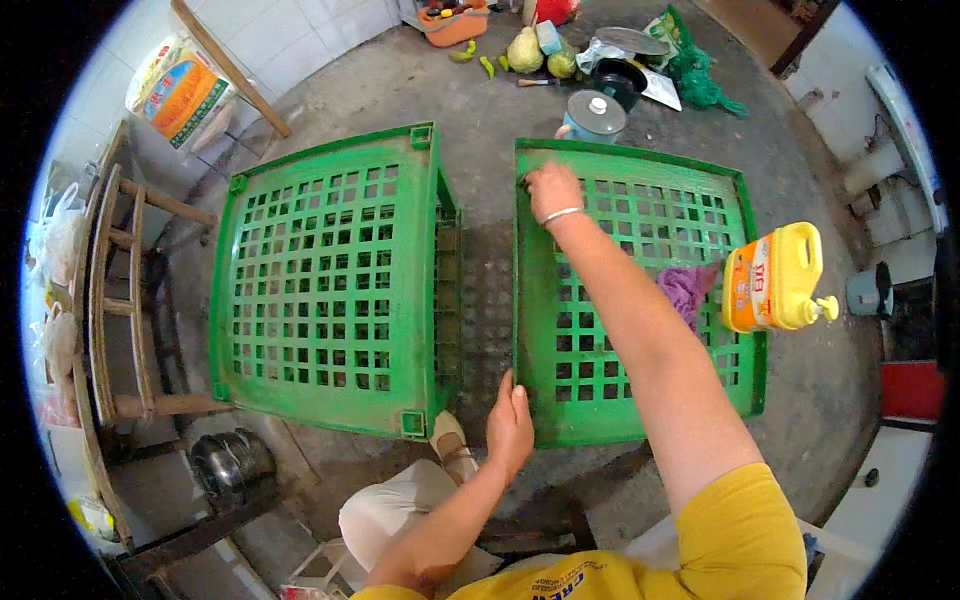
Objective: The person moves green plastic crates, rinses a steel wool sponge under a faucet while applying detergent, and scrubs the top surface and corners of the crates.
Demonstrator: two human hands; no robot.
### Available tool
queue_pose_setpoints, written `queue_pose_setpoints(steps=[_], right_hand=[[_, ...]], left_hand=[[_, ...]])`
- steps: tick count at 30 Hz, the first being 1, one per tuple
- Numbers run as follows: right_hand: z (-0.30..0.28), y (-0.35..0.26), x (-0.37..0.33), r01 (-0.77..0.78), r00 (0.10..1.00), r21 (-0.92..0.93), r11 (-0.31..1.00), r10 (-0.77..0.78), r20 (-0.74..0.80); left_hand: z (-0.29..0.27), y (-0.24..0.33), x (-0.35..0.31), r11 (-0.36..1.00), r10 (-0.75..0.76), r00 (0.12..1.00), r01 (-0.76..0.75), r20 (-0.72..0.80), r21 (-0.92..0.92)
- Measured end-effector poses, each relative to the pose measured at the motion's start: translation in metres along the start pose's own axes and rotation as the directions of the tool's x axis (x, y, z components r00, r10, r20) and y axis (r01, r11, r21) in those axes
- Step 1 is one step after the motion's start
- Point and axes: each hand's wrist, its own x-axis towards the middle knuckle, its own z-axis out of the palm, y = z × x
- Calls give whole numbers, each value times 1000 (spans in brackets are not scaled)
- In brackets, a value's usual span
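A green plastic rack panel (740, 370) with a raised rim and rows of square holes lies in front of me on the right. My left hand (512, 428) grips its near left edge, fingers along the outside of the rim and thumb on the inner side. At the far left corner of the same panel is my right hand (553, 190), knuckles up and fingers curled closed against the surface. What those fingers hold, if anything, is hidden. A crumpled purple cloth (682, 292) lies on the panel beyond my right forearm, beside a yellow jug (775, 278) with a handle.
A second green rack (310, 270) stands at the left, with a gap between the two. Wooden frames (130, 300) and a dark pot (232, 466) are further left. At the far side are a lidded pot (597, 112), vegetables (525, 50) and an orange basket (452, 28).
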Motion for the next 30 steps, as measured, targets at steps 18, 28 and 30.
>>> queue_pose_setpoints(steps=[18, 28, 30], right_hand=[[-29, -42, -143, 260, 961, 187, 947, -273, 47], [-11, -16, -60, 108, 989, 166, 980, -123, 81], [-27, -29, -123, 292, 946, 180, 939, -312, 93]], left_hand=[[12, -34, 15, 993, 65, 996, -70, -54, -92], [13, -33, 13, 993, 52, 998, -56, -42, -101], [10, -34, 13, 994, 36, 998, -41, -56, -105]])
